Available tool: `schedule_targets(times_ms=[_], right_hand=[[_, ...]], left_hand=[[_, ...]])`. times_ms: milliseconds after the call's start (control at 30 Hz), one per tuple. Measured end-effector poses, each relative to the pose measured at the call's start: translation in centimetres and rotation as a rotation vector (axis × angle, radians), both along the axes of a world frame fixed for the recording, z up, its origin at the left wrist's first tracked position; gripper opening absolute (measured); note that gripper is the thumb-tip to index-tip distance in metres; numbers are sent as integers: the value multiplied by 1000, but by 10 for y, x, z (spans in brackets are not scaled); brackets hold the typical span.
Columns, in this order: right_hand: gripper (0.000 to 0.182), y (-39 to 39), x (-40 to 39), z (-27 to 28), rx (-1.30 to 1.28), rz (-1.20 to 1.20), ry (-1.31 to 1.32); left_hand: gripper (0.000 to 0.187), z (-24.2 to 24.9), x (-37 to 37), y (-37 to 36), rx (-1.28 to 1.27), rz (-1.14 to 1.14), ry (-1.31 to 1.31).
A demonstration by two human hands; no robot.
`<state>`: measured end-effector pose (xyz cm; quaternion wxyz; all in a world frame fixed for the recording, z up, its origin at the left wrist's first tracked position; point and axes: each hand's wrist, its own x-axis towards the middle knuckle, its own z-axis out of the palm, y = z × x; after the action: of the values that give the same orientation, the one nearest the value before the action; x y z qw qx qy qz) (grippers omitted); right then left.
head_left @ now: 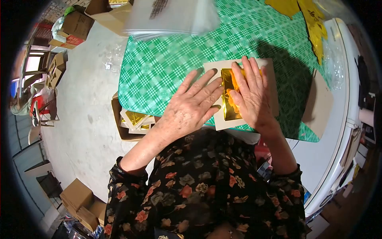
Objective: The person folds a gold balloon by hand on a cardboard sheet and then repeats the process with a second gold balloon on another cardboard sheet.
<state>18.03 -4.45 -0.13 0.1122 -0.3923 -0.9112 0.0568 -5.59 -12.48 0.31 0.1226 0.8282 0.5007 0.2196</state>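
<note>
A shiny gold foil sheet (229, 114) lies on a beige cardboard sheet (223, 124) at the near edge of the table. My right hand (253, 93) rests flat over the foil, fingers stretched out and slightly apart, covering much of its right side. Just left of the foil is my left hand (193, 102), palm down with spread fingers, its fingertips over the cardboard's left part and close to the foil's edge. Neither hand grips anything.
A green checked cloth (159, 65) covers the table. Stacked clear plastic bags (175, 18) lie at the back. Yellow sheet material (312, 28) hangs at the back right, above another cardboard piece (318, 101). Below the table's left edge, a box (116, 115) holds gold-faced cards.
</note>
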Motion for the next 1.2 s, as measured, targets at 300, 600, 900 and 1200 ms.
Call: schedule_targets(times_ms=[300, 600, 900, 1200], right_hand=[[72, -1, 1, 2, 57, 32, -59], [77, -2, 0, 4, 38, 42, -21], [91, -2, 0, 5, 18, 50, 2], [98, -1, 1, 3, 25, 49, -12]], left_hand=[[46, 4, 3, 7, 74, -12, 29], [22, -7, -6, 47, 173, -141, -232], [15, -13, -7, 64, 55, -189, -424], [35, -7, -12, 73, 96, -278, -288]])
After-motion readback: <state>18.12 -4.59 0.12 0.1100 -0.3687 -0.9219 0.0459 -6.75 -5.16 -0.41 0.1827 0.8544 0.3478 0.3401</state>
